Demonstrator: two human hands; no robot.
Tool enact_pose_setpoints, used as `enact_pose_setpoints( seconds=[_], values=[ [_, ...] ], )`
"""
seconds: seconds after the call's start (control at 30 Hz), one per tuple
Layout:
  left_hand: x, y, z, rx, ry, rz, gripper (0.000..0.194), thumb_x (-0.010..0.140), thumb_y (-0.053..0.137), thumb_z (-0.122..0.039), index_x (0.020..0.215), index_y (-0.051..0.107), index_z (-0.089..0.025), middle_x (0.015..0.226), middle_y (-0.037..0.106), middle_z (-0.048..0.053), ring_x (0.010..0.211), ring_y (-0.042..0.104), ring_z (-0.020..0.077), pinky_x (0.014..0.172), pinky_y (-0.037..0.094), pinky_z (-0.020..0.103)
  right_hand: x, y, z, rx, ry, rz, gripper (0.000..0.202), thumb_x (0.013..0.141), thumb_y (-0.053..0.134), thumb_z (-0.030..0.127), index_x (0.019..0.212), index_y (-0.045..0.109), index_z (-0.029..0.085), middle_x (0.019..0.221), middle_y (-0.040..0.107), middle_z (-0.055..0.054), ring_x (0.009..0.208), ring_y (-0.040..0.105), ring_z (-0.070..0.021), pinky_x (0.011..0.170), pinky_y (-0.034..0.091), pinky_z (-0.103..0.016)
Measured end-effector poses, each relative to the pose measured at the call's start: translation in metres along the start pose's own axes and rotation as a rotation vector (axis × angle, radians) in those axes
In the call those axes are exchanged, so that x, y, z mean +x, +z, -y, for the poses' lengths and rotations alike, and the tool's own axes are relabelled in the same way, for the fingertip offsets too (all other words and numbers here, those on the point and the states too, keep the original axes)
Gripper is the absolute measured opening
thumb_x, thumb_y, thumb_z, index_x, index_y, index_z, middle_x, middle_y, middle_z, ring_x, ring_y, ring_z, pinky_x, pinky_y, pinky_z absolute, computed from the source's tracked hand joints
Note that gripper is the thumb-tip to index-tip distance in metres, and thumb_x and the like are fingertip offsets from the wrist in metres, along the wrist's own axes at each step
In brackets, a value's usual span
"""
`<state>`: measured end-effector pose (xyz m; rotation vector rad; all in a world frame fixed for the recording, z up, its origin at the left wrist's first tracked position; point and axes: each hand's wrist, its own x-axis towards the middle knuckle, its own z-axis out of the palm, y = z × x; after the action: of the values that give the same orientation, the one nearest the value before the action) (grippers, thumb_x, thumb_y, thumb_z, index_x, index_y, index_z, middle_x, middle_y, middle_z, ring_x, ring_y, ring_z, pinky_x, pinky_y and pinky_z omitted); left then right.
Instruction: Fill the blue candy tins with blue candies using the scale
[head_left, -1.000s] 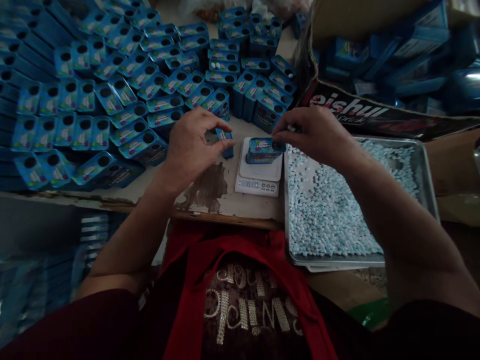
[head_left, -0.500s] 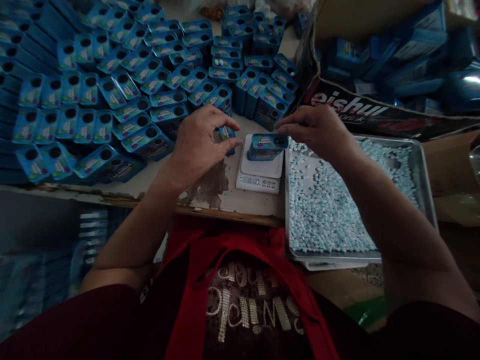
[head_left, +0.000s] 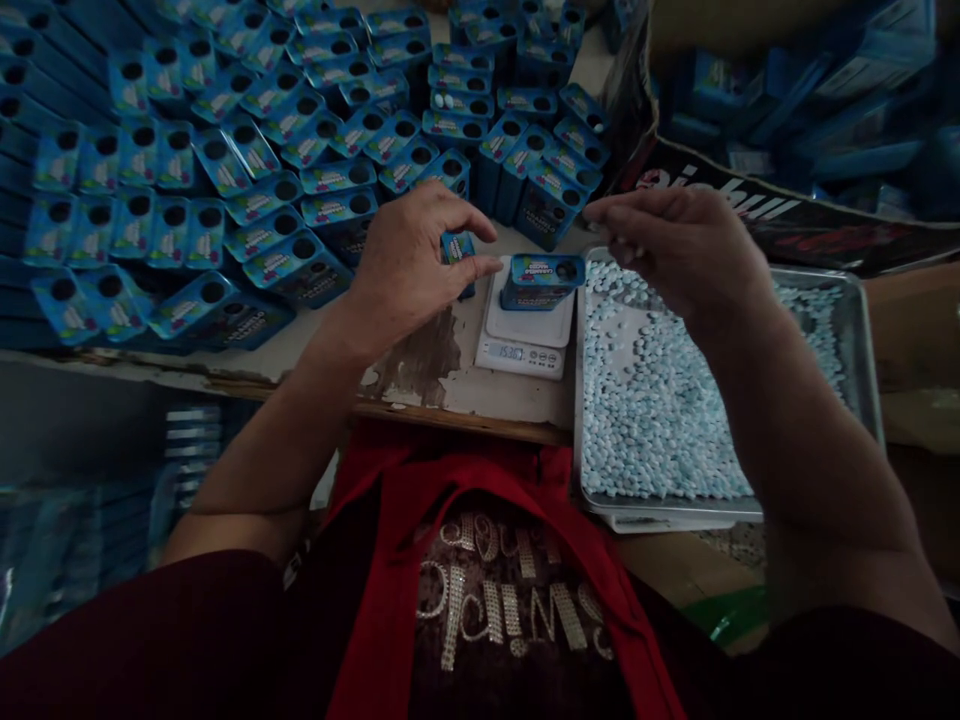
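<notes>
A blue tin (head_left: 538,284) stands on the white digital scale (head_left: 525,345), whose small display is lit. Just left of the tin is my left hand (head_left: 431,265), thumb and fingers apart in a curve, holding nothing; a small blue tin (head_left: 458,255) shows behind its fingers. My right hand (head_left: 667,235) hovers over the back edge of the metal tray (head_left: 862,365), right of the scale, with its fingers pinched and a few pale candies seemingly between them. Light blue and white candies (head_left: 660,420) cover much of the tray.
Many blue tins (head_left: 270,200) with dark round openings crowd the left and back of the table (head_left: 480,405). At the back right, a dark cardboard box (head_left: 787,215) holds more blue packs. The table's wooden front edge runs close to my red apron (head_left: 480,480).
My right hand has moved right, away from the tin on the scale and over the tray. The display reading has risen slightly. My left hand stays curved beside the scale.
</notes>
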<state>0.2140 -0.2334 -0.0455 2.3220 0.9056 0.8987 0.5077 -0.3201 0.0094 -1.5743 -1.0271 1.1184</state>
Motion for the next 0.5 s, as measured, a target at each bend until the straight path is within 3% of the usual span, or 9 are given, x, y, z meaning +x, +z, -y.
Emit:
enact_pose_setpoints(
  seconds=[0.1, 0.2, 0.37, 0.5],
  values=[
    [0.002, 0.001, 0.005, -0.003, -0.001, 0.012, 0.022, 0.105, 0.09, -0.054, 0.112, 0.089, -0.034, 0.126, 0.086, 0.008, 0.117, 0.081, 0.0368, 0.104, 0.069, 0.06, 0.003, -0.013, -0.006, 0.233, 0.143, -0.195, 0.042, 0.122, 0.063, -0.002, 0.095, 0.09, 0.016, 0.085, 0.072, -0.003, 0.066, 0.05, -0.008, 0.058, 0.039, -0.021],
    [0.005, 0.002, 0.008, 0.003, -0.047, 0.049, 0.023, 0.102, 0.092, -0.056, 0.114, 0.088, -0.037, 0.127, 0.085, 0.007, 0.113, 0.078, 0.0381, 0.1, 0.067, 0.063, 0.003, -0.033, -0.024, 0.319, 0.224, -0.318, 0.049, 0.124, 0.054, -0.002, 0.089, 0.084, 0.015, 0.089, 0.07, -0.005, 0.068, 0.052, -0.0071, 0.059, 0.042, -0.017],
    [0.016, 0.003, 0.004, -0.063, -0.085, 0.123, 0.031, 0.095, 0.095, -0.067, 0.115, 0.088, -0.043, 0.126, 0.084, 0.006, 0.122, 0.072, 0.0429, 0.112, 0.062, 0.069, -0.004, -0.049, -0.045, 0.286, 0.348, -0.245, 0.032, 0.103, 0.068, -0.012, 0.091, 0.082, 0.014, 0.094, 0.075, -0.007, 0.076, 0.063, -0.0077, 0.065, 0.051, -0.014],
    [0.03, 0.014, -0.004, 0.011, -0.047, 0.219, 0.056, 0.085, 0.105, -0.057, 0.136, 0.085, -0.044, 0.141, 0.083, 0.005, 0.133, 0.071, 0.044, 0.123, 0.059, 0.068, -0.011, -0.042, -0.036, 0.265, 0.376, -0.179, 0.035, 0.108, 0.061, -0.009, 0.098, 0.084, 0.015, 0.093, 0.078, -0.007, 0.069, 0.057, -0.0077, 0.062, 0.048, -0.02]
  ],
)
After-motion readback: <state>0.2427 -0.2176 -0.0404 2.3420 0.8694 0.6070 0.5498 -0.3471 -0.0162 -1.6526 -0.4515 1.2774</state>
